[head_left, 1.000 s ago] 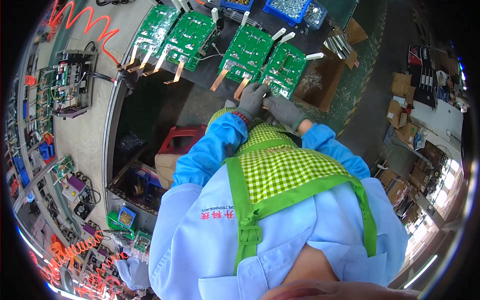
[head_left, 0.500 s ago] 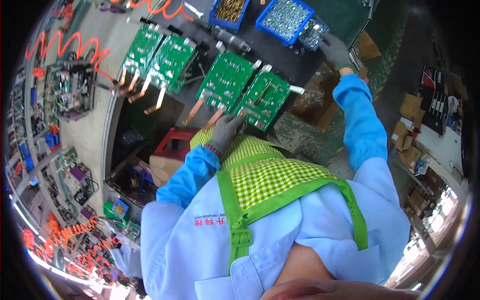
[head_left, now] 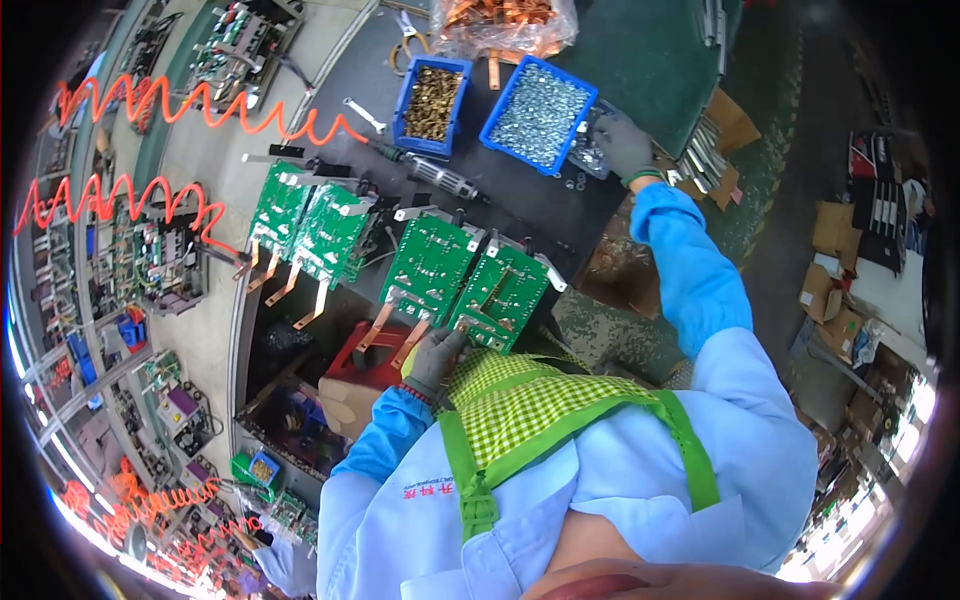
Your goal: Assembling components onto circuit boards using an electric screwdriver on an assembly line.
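Observation:
My left hand (head_left: 437,360), in a grey glove, is at the near edge of a green circuit board (head_left: 503,300). Its fingers are drawn together there; anything between them is hidden. Another green board (head_left: 430,265) stands close on the left, with copper strips (head_left: 376,326) jutting toward me. Farther off, my gloved right hand (head_left: 624,145) reaches over a clear bag of small metal parts (head_left: 588,150), fingers apart and their tips partly hidden. Beside that bag is a blue bin of silvery hardware (head_left: 540,115). A few loose washers (head_left: 575,182) lie on the dark mat.
Two more green boards (head_left: 328,232) stand at the left. A blue bin of brass-coloured parts (head_left: 432,102), a power screwdriver (head_left: 443,180), a wrench (head_left: 365,115) and scissors (head_left: 407,45) lie beyond. Coiled orange hoses (head_left: 215,115) cross the left. A red stool (head_left: 370,350) is below the bench.
The view has shifted, so the bench sits lower and a bag of copper pieces shows at the top. My right hand remains by the clear bag, my left at the board's near edge.

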Tool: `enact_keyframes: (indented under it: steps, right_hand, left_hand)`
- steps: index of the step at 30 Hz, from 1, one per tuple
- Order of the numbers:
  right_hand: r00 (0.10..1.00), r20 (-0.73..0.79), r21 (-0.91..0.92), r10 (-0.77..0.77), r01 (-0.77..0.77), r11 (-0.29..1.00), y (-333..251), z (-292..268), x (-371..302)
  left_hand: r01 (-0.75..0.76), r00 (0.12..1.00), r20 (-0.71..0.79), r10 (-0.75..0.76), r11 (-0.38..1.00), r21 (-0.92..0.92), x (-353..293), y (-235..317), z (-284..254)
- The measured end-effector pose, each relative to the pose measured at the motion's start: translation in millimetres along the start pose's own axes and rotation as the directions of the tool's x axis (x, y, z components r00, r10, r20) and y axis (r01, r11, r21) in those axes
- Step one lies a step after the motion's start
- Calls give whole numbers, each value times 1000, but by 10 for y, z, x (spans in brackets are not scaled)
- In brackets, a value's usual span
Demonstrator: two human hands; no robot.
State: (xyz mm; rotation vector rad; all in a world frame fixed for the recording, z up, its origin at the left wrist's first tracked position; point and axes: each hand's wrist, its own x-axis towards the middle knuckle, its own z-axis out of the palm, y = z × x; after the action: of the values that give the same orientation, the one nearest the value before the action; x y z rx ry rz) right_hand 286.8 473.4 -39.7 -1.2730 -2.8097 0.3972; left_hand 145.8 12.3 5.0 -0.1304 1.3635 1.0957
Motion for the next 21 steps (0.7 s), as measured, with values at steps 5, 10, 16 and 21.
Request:
enact_keyframes:
  steps: [5, 10, 16, 21]
  right_hand:
    - [955, -196, 183, -222, 258, 949, -435, -122, 239]
    - [935, 115, -100, -337, 348, 932, -731, 140, 502]
    - [928, 133, -190, -347, 367, 911, -916, 260, 507]
    - [951, 79, -147, -299, 308, 940, -935, 205, 497]
  left_hand:
    - [25, 999, 26, -24, 1000, -6, -44, 76, 45]
    - [32, 999, -9, -31, 998, 48, -74, 169, 121]
    - [-23, 1000, -10, 23, 1000, -9, -14, 4, 69]
    - [-60, 998, 23, 60, 998, 23, 10, -118, 17]
